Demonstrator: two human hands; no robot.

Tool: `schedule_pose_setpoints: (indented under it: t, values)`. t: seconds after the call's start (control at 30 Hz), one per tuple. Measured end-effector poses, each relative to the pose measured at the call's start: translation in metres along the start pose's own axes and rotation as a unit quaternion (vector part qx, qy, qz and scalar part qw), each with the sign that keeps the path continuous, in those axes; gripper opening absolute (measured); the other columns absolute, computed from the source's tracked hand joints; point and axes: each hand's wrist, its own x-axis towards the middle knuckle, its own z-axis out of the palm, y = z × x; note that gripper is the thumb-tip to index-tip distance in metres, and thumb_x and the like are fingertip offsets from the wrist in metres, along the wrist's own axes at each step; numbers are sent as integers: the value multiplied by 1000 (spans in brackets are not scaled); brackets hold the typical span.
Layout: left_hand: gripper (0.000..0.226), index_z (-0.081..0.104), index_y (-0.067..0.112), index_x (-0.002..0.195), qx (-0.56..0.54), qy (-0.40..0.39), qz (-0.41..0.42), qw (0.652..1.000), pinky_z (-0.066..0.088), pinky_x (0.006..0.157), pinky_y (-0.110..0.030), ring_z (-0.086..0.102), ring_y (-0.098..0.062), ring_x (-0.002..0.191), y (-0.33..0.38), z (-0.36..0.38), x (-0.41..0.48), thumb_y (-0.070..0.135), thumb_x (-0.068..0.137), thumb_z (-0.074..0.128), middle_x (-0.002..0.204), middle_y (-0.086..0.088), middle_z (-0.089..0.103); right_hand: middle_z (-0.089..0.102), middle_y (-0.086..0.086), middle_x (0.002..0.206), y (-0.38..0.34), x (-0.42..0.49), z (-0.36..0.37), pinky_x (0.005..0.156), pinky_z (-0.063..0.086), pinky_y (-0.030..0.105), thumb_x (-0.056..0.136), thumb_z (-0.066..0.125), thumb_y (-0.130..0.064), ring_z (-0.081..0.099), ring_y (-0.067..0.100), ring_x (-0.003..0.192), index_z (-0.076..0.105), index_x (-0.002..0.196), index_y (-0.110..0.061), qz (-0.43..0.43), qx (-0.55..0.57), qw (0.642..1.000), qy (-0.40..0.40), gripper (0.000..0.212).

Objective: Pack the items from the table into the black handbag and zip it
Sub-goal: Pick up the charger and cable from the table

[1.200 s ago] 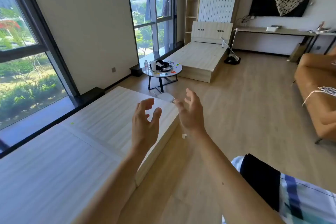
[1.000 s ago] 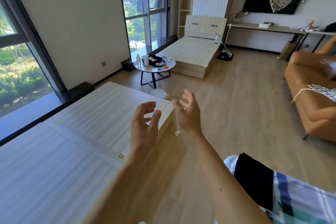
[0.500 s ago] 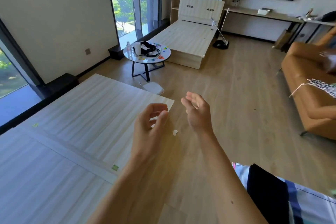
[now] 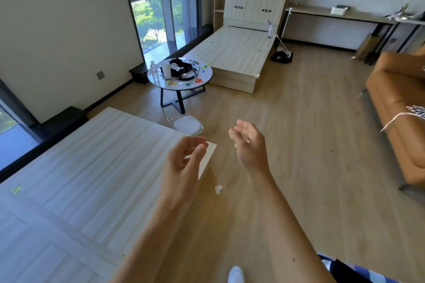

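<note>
The person's left hand (image 4: 181, 163) and right hand (image 4: 248, 145) were raised side by side in front of the body, above the wooden floor (image 4: 299, 145) and well apart from the round desk (image 4: 208, 73) that stood farther off near the window. The left hand's fingers (image 4: 195, 141) were loosely curled toward the thumb and held nothing. The right hand's fingers (image 4: 243, 125) were relaxed, slightly bent and apart, and that palm was empty as well. The black handbag (image 4: 178, 68) lay on the round desk, toward its back. Just to the bag's left stood a clear bottle (image 4: 153, 71) and a white cylinder (image 4: 166, 70). Small coloured items (image 4: 195, 62) were scattered over the desk top around the bag, too small to tell apart. A white stool (image 4: 187, 124) stood on the floor between the desk and the hands. Below the left hand ran the corner of a pale wooden bed platform (image 4: 92, 167), and a small white scrap (image 4: 218, 189) lay on the floor just beside that corner. A second wooden bed (image 4: 234, 53) stood behind the desk, and a tan sofa (image 4: 395, 89) stood along the right side of the room.
</note>
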Motion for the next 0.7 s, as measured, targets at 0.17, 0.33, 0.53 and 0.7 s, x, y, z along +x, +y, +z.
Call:
schedule_pose_setpoints:
  t: [0.17,0.33,0.53,0.7]
  values:
    - [18,71,24,96,-15,40,-5,999,52,87,-55,68,-20,95,4,61,78,31,89,56,95,2,73,66,-3,127,-10,100,-26,102,52,40,94,64,-31,63,8,112,59,134,-22,-18,-7,999,-47,41]
    - [19,71,18,99,-37,57,-15,998,52,88,-53,68,-23,95,8,106,149,28,90,57,96,-2,74,68,-2,122,-19,187,-37,102,52,43,90,67,-33,66,12,110,61,130,-23,-15,-3,998,-68,42]
    - [13,70,11,100,-55,62,-35,996,52,86,-45,67,-28,95,-21,154,244,11,98,57,95,-7,73,69,-3,119,-7,286,-31,101,52,44,78,63,-46,67,16,111,60,128,-26,-8,-8,996,-92,54]
    - [16,70,10,102,-52,51,-41,996,53,79,-31,70,-19,91,-53,191,356,12,99,54,95,-4,74,69,-2,118,6,396,-18,102,52,45,77,62,-46,68,17,110,59,131,-23,7,-19,996,-89,58]
